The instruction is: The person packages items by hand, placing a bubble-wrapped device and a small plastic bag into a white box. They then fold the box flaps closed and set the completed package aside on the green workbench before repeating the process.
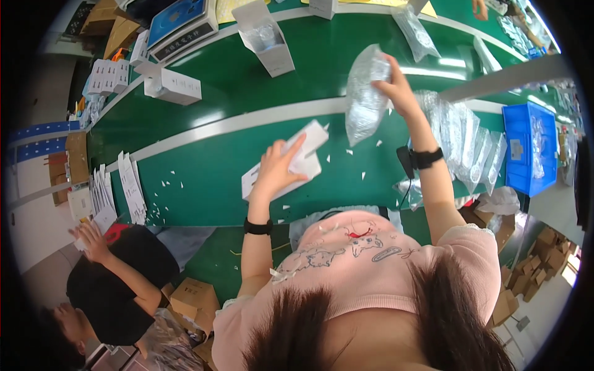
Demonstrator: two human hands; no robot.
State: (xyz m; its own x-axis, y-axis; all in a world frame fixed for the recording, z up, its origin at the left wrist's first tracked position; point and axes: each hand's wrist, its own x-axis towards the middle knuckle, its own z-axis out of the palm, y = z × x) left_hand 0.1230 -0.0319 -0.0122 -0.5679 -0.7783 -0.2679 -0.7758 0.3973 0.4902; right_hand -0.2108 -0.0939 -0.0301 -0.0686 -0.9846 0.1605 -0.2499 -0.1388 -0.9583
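Note:
My left hand [276, 166] is closed around a white cardboard box [311, 143] lying on its side on the green table. The box's end toward the upper right has its flaps spread. Raised above the table, my right hand [396, 88] grips a bubble-wrapped package [366, 99] by its right side. What lies inside the wrap is blurred by the shiny plastic. Beside my right forearm, several more bubble-wrapped packages [461, 142] lie in a row. Small white paper scraps [349, 151] are scattered between and around my hands.
An open white box [272, 52] with a wrapped item stands on the far green strip, left of it another white box [173, 85]. Flat white cartons [131, 185] lie at left. A blue bin [523, 148] sits at right. A co-worker's hand [93, 241] holds white card at lower left.

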